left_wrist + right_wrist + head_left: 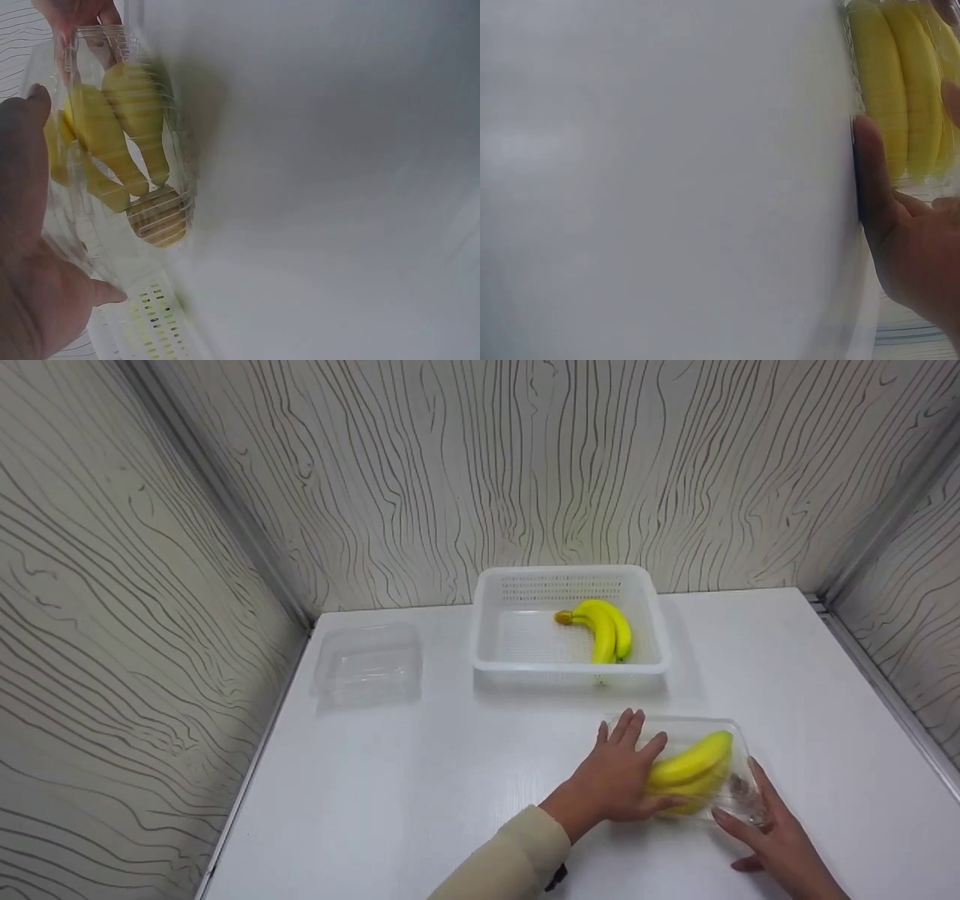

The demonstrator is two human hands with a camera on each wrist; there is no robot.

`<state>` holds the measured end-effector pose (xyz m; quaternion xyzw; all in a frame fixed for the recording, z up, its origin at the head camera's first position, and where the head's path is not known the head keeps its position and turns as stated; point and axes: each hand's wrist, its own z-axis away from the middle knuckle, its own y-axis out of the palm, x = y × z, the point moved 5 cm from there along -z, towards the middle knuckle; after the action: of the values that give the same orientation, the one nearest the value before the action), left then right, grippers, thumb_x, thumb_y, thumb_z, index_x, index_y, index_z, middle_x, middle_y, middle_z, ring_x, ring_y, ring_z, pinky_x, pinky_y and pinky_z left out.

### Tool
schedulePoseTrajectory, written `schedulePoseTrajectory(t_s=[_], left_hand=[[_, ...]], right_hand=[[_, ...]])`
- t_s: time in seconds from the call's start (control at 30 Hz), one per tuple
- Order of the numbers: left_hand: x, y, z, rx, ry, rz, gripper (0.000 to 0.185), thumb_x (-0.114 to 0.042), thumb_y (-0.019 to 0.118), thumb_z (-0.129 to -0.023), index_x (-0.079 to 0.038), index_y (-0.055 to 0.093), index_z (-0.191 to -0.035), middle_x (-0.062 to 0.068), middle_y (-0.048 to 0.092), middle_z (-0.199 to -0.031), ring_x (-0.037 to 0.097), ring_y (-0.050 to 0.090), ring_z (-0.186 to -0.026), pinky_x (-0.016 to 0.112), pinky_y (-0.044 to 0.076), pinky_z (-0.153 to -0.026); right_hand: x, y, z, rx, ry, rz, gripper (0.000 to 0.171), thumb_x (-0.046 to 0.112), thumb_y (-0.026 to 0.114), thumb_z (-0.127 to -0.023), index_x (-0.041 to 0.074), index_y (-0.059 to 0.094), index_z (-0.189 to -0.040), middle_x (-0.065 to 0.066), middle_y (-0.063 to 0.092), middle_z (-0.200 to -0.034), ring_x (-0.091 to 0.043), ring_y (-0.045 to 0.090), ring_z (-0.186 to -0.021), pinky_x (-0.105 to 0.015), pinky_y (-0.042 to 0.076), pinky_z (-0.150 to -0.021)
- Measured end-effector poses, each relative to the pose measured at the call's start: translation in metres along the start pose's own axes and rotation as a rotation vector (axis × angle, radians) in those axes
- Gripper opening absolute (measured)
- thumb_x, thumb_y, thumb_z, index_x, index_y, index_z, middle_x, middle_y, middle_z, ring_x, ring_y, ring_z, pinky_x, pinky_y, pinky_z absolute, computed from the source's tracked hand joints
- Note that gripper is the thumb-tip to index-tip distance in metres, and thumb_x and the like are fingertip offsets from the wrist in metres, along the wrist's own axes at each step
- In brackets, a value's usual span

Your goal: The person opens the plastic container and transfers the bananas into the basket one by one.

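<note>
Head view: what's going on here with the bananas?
A person has both hands on a clear plastic box with bananas inside: the left hand lies spread over its left end, and the right hand holds its right end. Beyond it, a white basket holds more bananas. Another clear container sits off to the left, untouched by either hand.

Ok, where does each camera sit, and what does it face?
Head: on the head, facing forward and down at the table; shows left hand, right hand, sleeve.
Left wrist: worn there, facing the box; left hand near, right hand beyond.
Right wrist: worn there, facing table and box; right hand, some fingertips show.
Wrist views share the box and bananas.
</note>
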<state>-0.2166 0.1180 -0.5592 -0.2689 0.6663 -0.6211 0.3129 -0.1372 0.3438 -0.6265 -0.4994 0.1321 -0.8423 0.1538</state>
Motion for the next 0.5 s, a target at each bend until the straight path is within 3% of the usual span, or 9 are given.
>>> schedulePoseTrajectory(t_s=[0.2,0.3,0.5], left_hand=[[0.0001,0.0003,-0.0007,0.003,0.002,0.013,0.085,-0.087,0.033,-0.097,-0.034,0.034,-0.163,0.009,0.029,-0.178,0.026,0.026,-0.167,0.052,0.039,-0.129],[0.0008,0.0006,-0.0006,0.009,0.002,0.028,0.085,-0.087,0.033,-0.097,-0.034,0.034,-0.164,0.009,0.027,-0.178,0.026,0.026,-0.167,0.052,0.038,-0.129],[0.0043,0.0015,0.0001,0.019,-0.021,0.142,0.082,-0.084,0.032,-0.099,-0.033,0.036,-0.165,0.008,0.026,-0.179,0.025,0.023,-0.168,0.052,0.034,-0.132]], right_hand=[[0.0011,-0.0009,0.0013,-0.002,0.008,0.009,0.115,0.055,0.068,-0.101,0.046,-0.029,-0.162,-0.035,-0.008,-0.175,-0.051,0.053,-0.138,-0.045,0.068,-0.076],[0.0014,-0.0007,0.0007,-0.001,0.014,0.011,0.115,0.055,0.068,-0.102,0.044,-0.029,-0.162,-0.036,-0.008,-0.175,-0.054,0.051,-0.139,-0.045,0.068,-0.077],[0.0017,0.0005,-0.001,0.011,0.024,0.066,0.112,0.059,0.062,-0.103,0.037,-0.03,-0.163,-0.033,-0.003,-0.175,-0.062,0.018,-0.157,-0.042,0.068,-0.077]])
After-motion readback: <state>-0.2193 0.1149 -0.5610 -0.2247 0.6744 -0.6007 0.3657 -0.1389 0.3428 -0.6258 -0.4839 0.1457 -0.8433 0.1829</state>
